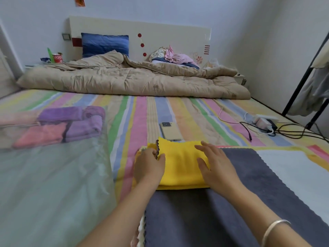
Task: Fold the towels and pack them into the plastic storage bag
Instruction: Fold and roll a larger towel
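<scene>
A folded yellow towel (181, 163) lies on a spread dark grey towel (249, 184) on the striped bed. My left hand (148, 166) rests on the yellow towel's left edge, fingers curled around it. My right hand (215, 164) lies flat on its right side, fingers straight. To the left, a clear plastic storage bag (53, 175) lies flat, with folded purple towels (78, 120) and a pink towel (39, 136) inside at its far end.
A phone (170, 131) lies just beyond the yellow towel. A power strip with chargers and cables (265, 123) sits at the right. A beige quilt (133, 79) and pillows fill the head of the bed. A light cloth (302, 175) lies under the grey towel.
</scene>
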`<state>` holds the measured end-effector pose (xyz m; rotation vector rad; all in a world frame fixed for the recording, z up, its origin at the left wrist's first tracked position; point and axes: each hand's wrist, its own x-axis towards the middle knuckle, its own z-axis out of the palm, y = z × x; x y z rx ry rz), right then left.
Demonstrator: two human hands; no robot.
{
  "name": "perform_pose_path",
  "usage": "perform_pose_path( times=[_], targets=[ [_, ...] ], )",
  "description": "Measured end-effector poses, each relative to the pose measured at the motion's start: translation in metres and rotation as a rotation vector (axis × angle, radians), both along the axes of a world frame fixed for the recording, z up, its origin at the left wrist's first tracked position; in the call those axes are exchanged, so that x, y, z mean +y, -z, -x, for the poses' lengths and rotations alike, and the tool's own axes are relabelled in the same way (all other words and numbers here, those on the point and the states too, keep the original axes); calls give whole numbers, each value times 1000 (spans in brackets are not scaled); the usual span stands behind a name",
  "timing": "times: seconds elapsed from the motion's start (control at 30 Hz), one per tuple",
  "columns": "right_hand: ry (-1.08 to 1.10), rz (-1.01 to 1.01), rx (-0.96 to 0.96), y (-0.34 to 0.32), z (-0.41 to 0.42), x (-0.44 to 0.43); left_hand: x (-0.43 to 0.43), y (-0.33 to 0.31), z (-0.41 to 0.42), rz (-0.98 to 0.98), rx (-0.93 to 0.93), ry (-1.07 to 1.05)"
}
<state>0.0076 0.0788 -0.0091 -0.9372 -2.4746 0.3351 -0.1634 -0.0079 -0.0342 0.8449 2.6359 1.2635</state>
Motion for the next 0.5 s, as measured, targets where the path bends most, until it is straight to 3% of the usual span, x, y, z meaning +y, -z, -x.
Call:
perform_pose_path(
  times=[0.2, 0.27, 0.4, 0.5],
  targets=[
    [51, 44, -370, 23, 27, 12, -18, 15, 22, 62, 21, 86],
    [75, 90, -405, 34, 29, 11, -17, 19, 25, 77, -20, 95],
    [70, 112, -322, 41, 28, 10, -14, 24, 27, 95, -77, 58],
    [139, 262, -8, 33, 23, 12, -16, 26, 28, 71, -124, 64]
  ],
)
